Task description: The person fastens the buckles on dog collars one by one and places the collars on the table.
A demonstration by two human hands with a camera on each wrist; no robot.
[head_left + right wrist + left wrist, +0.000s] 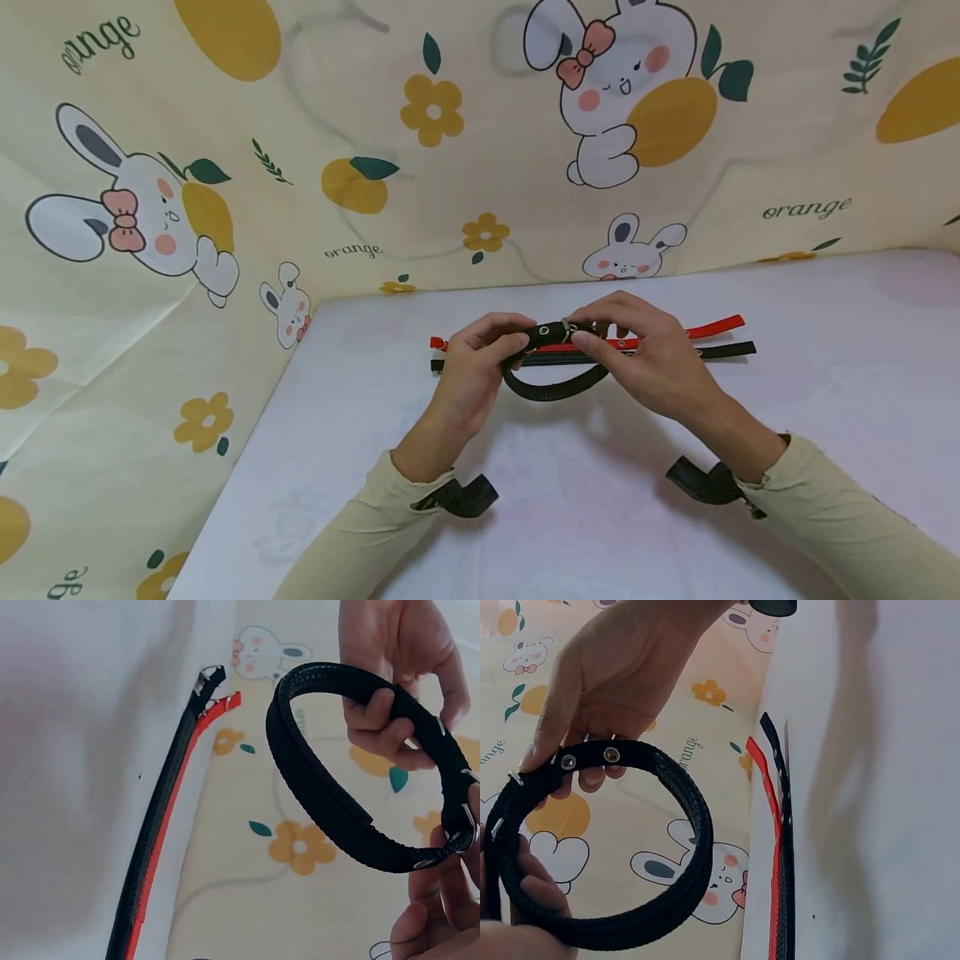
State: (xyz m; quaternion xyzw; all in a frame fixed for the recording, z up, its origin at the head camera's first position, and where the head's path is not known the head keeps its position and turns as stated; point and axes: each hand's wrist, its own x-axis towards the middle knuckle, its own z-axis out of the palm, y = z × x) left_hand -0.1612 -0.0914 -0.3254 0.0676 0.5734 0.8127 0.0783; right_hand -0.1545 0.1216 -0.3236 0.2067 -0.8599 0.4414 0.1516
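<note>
A black collar (555, 391), bent into a closed loop, is held up over the table between both hands. My left hand (472, 367) pinches its left side between thumb and fingers. On the right, my right hand (652, 358) grips the strap beside the metal buckle. In the left wrist view the collar (690, 802) shows round metal eyelets (612, 754) near the right hand's fingertips. The right wrist view shows the collar's padded band (307, 780) and a metal ring (471, 825) by the right fingers, which partly hide the buckle.
Behind the hands, a red collar (716, 327) and another black collar (727, 350) lie straight, side by side on the white table (570, 517). A cloth printed with rabbits and oranges (450, 208) hangs at the back and left.
</note>
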